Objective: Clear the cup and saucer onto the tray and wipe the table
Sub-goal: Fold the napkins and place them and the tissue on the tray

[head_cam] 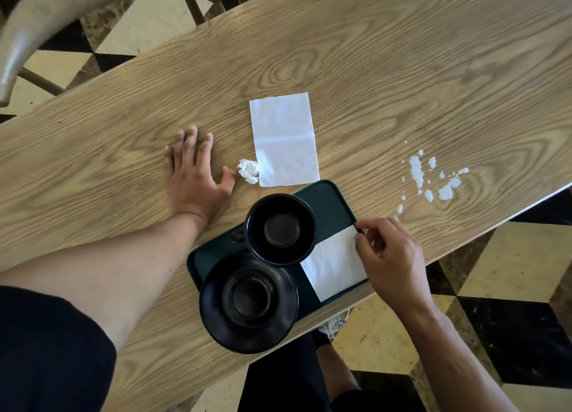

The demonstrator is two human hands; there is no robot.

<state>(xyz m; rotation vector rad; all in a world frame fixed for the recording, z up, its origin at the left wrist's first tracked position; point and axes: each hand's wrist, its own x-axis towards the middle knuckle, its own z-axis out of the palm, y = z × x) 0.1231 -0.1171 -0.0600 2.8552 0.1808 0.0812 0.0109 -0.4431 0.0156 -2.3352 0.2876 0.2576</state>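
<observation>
cup: the black round cup [281,229] stands upright on the dark green rectangular tray [325,195], at lower centre of the frame.
saucer: the black round saucer [248,300] sits on the lower-left end of the tray, its rim hanging past the tray's edge, just beside the cup and partly tucked under it.
tray: it rests near the lower edge of the light wooden grained table [340,55].
right hand: the right hand [391,257], lower right of centre, pinches the upper corner of the white paper napkin [332,264] lying on the tray between thumb and forefinger.
left hand: the left hand [195,170], left of centre, lies flat and released on the table, fingers spread, holding nothing; its thumb tip is just beside the small crumpled white tissue ball [248,170], though i cannot tell if they touch.
other paper: a flat white unfolded napkin [284,139] lies above the tray, at centre.
spill: scattered white spilled blotches [433,179] sit at right of the frame, well apart from the left hand; liquid or crumbs is hard to tell.
step: clearing looks done; fetching a wiper appears to be in hand.
next move: lifting the napkin free without nudging the cup, then carrying it right to the spill.
</observation>
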